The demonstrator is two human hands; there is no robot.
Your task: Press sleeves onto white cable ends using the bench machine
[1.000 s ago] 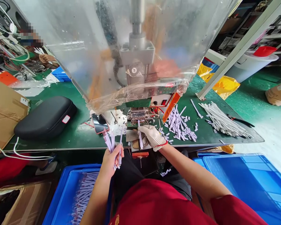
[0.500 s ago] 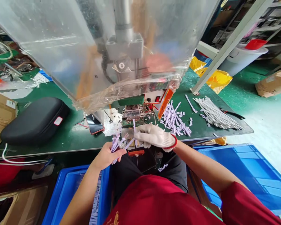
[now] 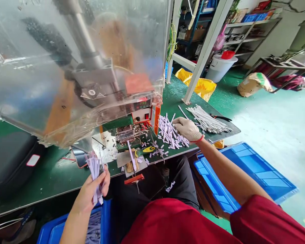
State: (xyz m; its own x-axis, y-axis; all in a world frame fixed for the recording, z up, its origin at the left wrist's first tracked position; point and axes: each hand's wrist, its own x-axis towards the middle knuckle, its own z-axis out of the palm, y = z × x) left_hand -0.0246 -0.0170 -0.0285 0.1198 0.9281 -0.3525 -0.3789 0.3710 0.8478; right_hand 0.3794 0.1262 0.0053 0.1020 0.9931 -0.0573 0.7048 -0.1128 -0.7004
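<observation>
A green tabletop (image 3: pixel 53 176) spreads across the view, with a press (image 3: pixel 99 74) standing on it behind a large clear cover (image 3: pixel 132 37). To the right, below the edge of the tabletop, sits a blue tray (image 3: pixel 254 162); a smaller part of a blue bin (image 3: pixel 49 230) shows at lower left, with pale lilac pieces (image 3: pixel 93 226) inside, partly hidden by the forearm. A black case (image 3: pixel 12 162) rests at the far left.

On the right side of the tabletop lies a sheaf of whitish rods (image 3: pixel 210 118), pliers (image 3: pixel 221 117) just beside it. Nearer the press is a loose heap of lilac strips (image 3: pixel 170 132), with short scraps around it.

Of the two hands, the bare left hand (image 3: pixel 87 191) grasps an upright bunch of lilac strips (image 3: pixel 93 164), held in front of the tabletop's edge and clear of it. The gloved right hand (image 3: pixel 186 128) is over the heap, fingers bent — whether they pinch a strip, I cannot tell.

A phone (image 3: pixel 80 157) lies just beyond the bunch. Near the heap is a tool with a yellow-and-green handle (image 3: pixel 149 150). One single strip (image 3: pixel 131 156) runs from the metal block (image 3: pixel 125 133) under the press towards the near edge — touched by neither hand.
</observation>
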